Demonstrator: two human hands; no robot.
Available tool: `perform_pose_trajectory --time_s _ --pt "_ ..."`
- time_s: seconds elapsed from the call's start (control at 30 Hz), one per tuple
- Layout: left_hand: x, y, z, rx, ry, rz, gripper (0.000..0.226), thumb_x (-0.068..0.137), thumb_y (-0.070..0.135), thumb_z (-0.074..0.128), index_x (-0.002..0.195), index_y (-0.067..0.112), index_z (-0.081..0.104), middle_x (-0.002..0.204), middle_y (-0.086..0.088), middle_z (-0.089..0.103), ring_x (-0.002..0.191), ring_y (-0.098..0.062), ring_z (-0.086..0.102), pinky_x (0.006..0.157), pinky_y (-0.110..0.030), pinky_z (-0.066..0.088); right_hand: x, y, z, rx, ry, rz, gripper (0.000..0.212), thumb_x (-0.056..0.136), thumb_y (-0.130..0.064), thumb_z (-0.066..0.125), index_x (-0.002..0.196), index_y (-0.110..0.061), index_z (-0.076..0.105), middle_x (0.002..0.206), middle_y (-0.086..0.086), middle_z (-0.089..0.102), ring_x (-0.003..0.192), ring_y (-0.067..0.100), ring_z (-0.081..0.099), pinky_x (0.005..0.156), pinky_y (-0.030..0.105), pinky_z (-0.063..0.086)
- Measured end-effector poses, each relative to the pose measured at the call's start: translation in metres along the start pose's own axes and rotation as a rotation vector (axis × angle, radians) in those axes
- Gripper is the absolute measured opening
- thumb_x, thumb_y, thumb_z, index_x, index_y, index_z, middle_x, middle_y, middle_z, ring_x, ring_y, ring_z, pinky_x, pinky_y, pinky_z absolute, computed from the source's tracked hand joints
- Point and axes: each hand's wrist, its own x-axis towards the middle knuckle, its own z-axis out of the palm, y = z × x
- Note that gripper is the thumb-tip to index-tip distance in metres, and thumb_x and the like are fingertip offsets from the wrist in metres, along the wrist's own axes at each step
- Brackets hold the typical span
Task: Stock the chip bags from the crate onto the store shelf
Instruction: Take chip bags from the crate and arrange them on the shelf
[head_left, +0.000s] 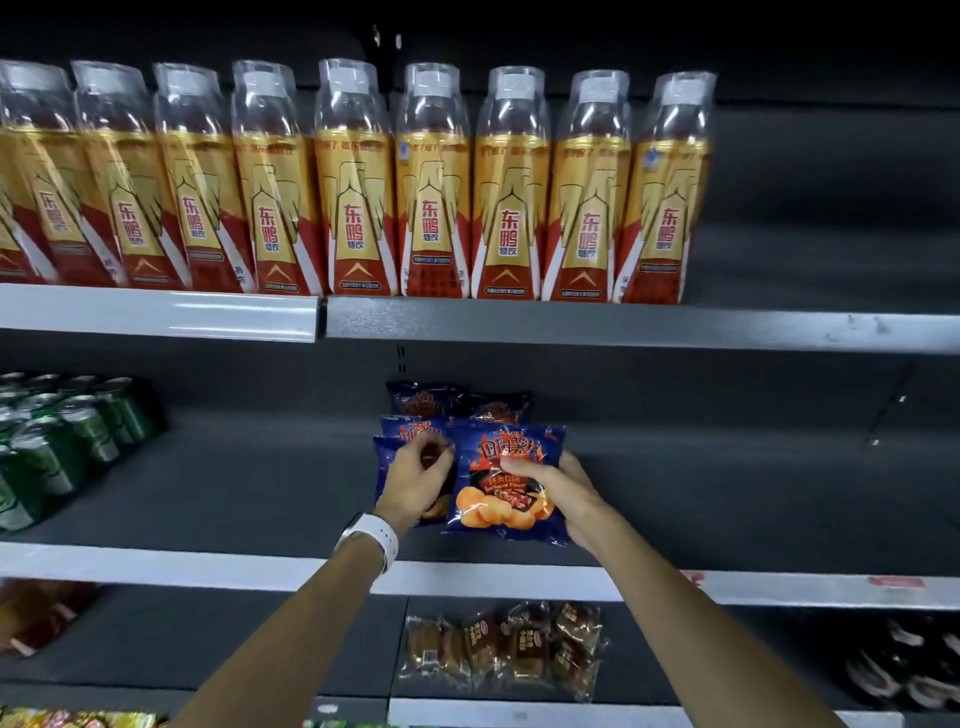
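Because the blue barbecue chip bag (506, 483) is held tilted and only its lower edge is near the surface of the middle shelf (218, 499), it could fall forward when the right hand (563, 493) lets go. The bag is puffy and light, so I judge it will not stand by itself unless it leans on something behind. A second risk is the row of the same blue bags (415, 415) on its left: these stand one behind another, and a push from the new bag or from the left hand (418, 475) could knock them over like dominoes. The bag is also close to the front edge of the shelf, so a slip could send it down to the packaged cakes (504, 649) on the lower shelf.

About the grip: the right hand grasps the bag from its right side, with the thumb across the printed front and the other fingers behind, where I cannot see them. The left hand has its fingers bent onto the front bag of the row, near its top; whether it pinches that bag or only steadies it I cannot tell for sure, but the fingers look curled against it. The crate is not in view.
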Motion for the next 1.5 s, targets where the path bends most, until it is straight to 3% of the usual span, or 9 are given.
perform_pose_trajectory --time_s 0.13,0.23,0.37,0.57,0.67,0.77,0.97,1.17,1.5 --pt "-0.013 0.014 0.015 -0.159 -0.136 -0.210 0.017 0.101 0.021 0.050 0.087 0.023 0.060 0.081 0.007 0.062 0.080 -0.014 0.058 0.069 -0.021 0.045 -0.010 -0.005 -0.012 -0.001 0.017 -0.015 0.054 0.071 -0.024 0.088 0.119 -0.019 0.064 0.103 0.002 0.077 0.097 0.023 0.073 0.092 0.044 0.057" --pt "-0.016 0.011 0.024 -0.153 -0.188 -0.189 0.028 0.099 0.022 0.054 0.071 0.017 0.054 0.064 0.002 0.051 0.063 -0.015 0.045 0.060 -0.028 0.037 -0.015 -0.005 -0.021 0.005 0.065 -0.024 0.044 0.072 -0.023 0.087 0.111 -0.018 0.067 0.099 0.002 0.078 0.097 0.023 0.073 0.089 0.040 0.057" --pt "-0.019 0.015 0.032 -0.167 -0.147 -0.208 0.031 0.097 0.023 0.059 0.070 0.012 0.051 0.055 0.005 0.052 0.046 -0.006 0.050 0.047 -0.019 0.040 -0.017 -0.001 -0.038 0.011 0.126 -0.019 0.042 0.072 -0.022 0.088 0.108 -0.018 0.068 0.098 0.002 0.078 0.094 0.023 0.074 0.091 0.043 0.057" --pt "-0.010 0.003 0.050 0.039 -0.098 -0.240 0.029 0.094 0.039 0.061 0.092 0.011 0.066 0.102 0.002 0.068 0.098 -0.023 0.062 0.092 -0.036 0.049 -0.020 0.006 -0.072 0.022 0.226 -0.017 0.046 0.073 -0.017 0.087 0.113 -0.017 0.065 0.100 0.002 0.076 0.091 0.020 0.073 0.076 0.035 0.056" --pt "-0.007 0.007 0.062 0.151 -0.048 -0.199 0.029 0.096 0.035 0.058 0.080 0.010 0.059 0.081 -0.004 0.063 0.085 -0.029 0.061 0.074 -0.031 0.042 -0.019 0.012 -0.089 -0.039 0.221 0.003 0.046 0.072 -0.020 0.088 0.112 -0.019 0.065 0.101 0.000 0.076 0.095 0.021 0.071 0.088 0.041 0.056" --pt "0.000 0.005 0.071 0.273 -0.015 -0.196 0.030 0.097 0.032 0.056 0.077 0.009 0.055 0.079 -0.008 0.062 0.080 -0.031 0.060 0.067 -0.030 0.039 -0.016 0.020 -0.103 -0.093 0.196 0.024 0.046 0.070 -0.021 0.089 0.109 -0.022 0.066 0.102 -0.001 0.076 0.100 0.021 0.070 0.100 0.047 0.051" --pt "0.011 0.004 0.085 0.491 0.092 -0.209 0.034 0.094 0.031 0.060 0.113 0.005 0.050 0.114 -0.017 0.062 0.104 -0.039 0.061 0.082 -0.043 0.049 -0.003 0.030 -0.119 -0.099 0.211 0.035 0.051 0.069 -0.021 0.089 0.113 -0.024 0.065 0.104 -0.002 0.076 0.101 0.021 0.070 0.098 0.044 0.051" --pt "0.016 0.003 0.090 0.495 0.119 -0.179 0.035 0.093 0.030 0.061 0.113 0.007 0.043 0.113 -0.018 0.060 0.102 -0.039 0.061 0.080 -0.044 0.051 0.010 0.033 -0.126 -0.120 0.241 -0.012 0.057 0.067 -0.019 0.092 0.114 -0.021 0.061 0.103 -0.002 0.075 0.097 0.014 0.070 0.080 0.029 0.052" --pt "0.000 0.024 0.096 0.644 0.180 -0.068 0.029 0.093 0.033 0.058 0.112 0.016 0.043 0.113 -0.004 0.053 0.092 -0.030 0.062 0.064 -0.036 0.046 0.027 0.013 -0.162 -0.155 0.343 -0.076 0.046 0.074 -0.037 0.087 0.111 -0.025 0.062 0.103 -0.004 0.073 0.094 0.012 0.068 0.089 0.033 0.052"
